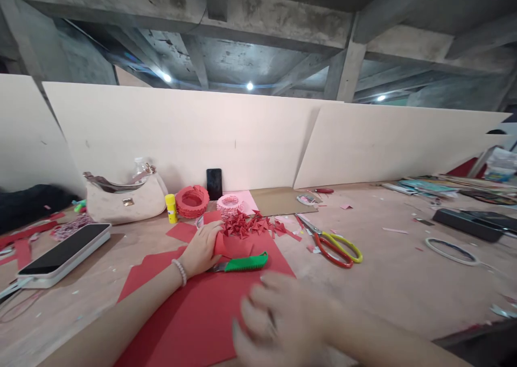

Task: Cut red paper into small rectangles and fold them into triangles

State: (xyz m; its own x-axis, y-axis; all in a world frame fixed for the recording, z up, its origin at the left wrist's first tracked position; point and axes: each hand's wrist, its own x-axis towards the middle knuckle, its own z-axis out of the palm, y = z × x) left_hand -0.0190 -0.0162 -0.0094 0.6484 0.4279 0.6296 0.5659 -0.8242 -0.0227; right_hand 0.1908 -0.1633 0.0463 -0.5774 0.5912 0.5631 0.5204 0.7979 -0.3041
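My left hand [202, 248], with a beaded bracelet at the wrist, is closed at the edge of a piece of red paper [238, 247]. Its palm side is hidden. Right beside its fingertips lies a green-handled knife [246, 262], its blade end partly under the hand. Large red paper sheets [194, 308] spread beneath both hands. Smeared by motion, my right hand [278, 316] hovers over the near right part of these sheets; its grip cannot be made out. Behind the left hand is a pile of small folded red paper pieces [248, 224].
Scissors [333, 246] with red and yellow handles lie to the right. Behind stand a red paper ring [193, 201], a pink ring [230, 204], a yellow glue stick [172, 208] and a black phone [214, 184]. A white handbag [127, 203] and a charging phone [67, 251] are left.
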